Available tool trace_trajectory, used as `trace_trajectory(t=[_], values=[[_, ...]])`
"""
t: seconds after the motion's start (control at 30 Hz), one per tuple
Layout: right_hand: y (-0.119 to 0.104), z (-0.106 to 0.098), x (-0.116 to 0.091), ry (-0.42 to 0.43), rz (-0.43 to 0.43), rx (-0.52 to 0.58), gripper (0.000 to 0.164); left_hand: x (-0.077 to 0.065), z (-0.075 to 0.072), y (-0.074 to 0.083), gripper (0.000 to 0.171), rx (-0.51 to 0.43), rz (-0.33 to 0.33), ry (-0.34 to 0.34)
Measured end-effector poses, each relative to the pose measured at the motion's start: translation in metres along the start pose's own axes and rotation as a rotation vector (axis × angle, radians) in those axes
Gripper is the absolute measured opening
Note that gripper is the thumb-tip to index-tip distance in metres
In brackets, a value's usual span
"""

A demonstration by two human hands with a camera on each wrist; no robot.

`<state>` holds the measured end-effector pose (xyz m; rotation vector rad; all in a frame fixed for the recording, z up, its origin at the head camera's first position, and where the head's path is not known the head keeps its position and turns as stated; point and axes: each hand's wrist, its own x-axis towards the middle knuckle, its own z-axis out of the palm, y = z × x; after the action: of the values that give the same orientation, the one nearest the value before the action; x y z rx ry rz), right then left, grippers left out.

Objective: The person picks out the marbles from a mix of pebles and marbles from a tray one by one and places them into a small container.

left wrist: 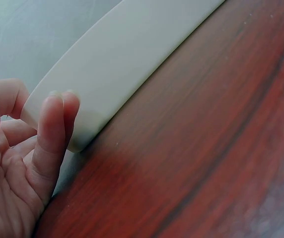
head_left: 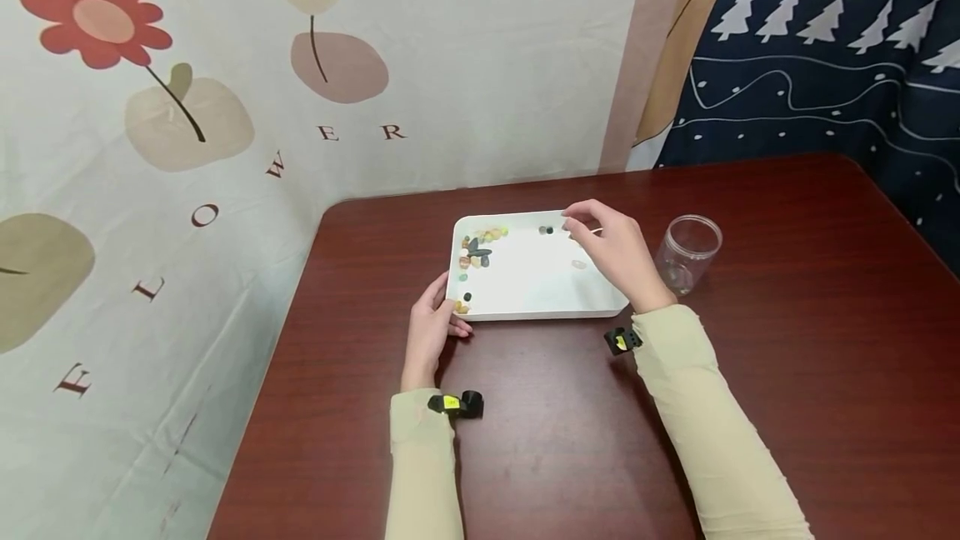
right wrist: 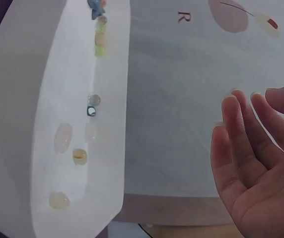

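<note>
A shallow white tray (head_left: 540,282) holds several small beads or polished stones, mostly gathered along its left side in the head view. Among them are dark, pointed pieces (head_left: 478,252). My left hand (head_left: 431,327) grips the tray's near left corner, thumb at the rim; the left wrist view shows fingers close by the tray's outer wall (left wrist: 97,74). Over the tray's far right corner hovers my right hand (head_left: 617,250), fingers bent and nothing visible between them. Below it, in the right wrist view, lie an amber bead (right wrist: 80,156), a pale bead (right wrist: 59,201) and a dark-rimmed bead (right wrist: 91,111).
To the right of the tray stands a clear jar (head_left: 690,252) without a lid, close to my right wrist. Everything rests on a dark red-brown table (head_left: 525,440). A printed cloth (head_left: 480,57) hangs behind the table, with a navy tree-patterned cloth (head_left: 810,73) at the right.
</note>
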<state>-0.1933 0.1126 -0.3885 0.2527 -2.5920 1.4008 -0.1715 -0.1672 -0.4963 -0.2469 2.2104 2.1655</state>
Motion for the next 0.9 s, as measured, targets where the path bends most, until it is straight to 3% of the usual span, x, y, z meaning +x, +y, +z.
trace_trajectory(t=[0.9], values=[[0.009,0.011,0.036,-0.154,0.071,-0.154,0.020,-0.001,0.000,-0.001,0.053,-0.015,0.001,0.008]])
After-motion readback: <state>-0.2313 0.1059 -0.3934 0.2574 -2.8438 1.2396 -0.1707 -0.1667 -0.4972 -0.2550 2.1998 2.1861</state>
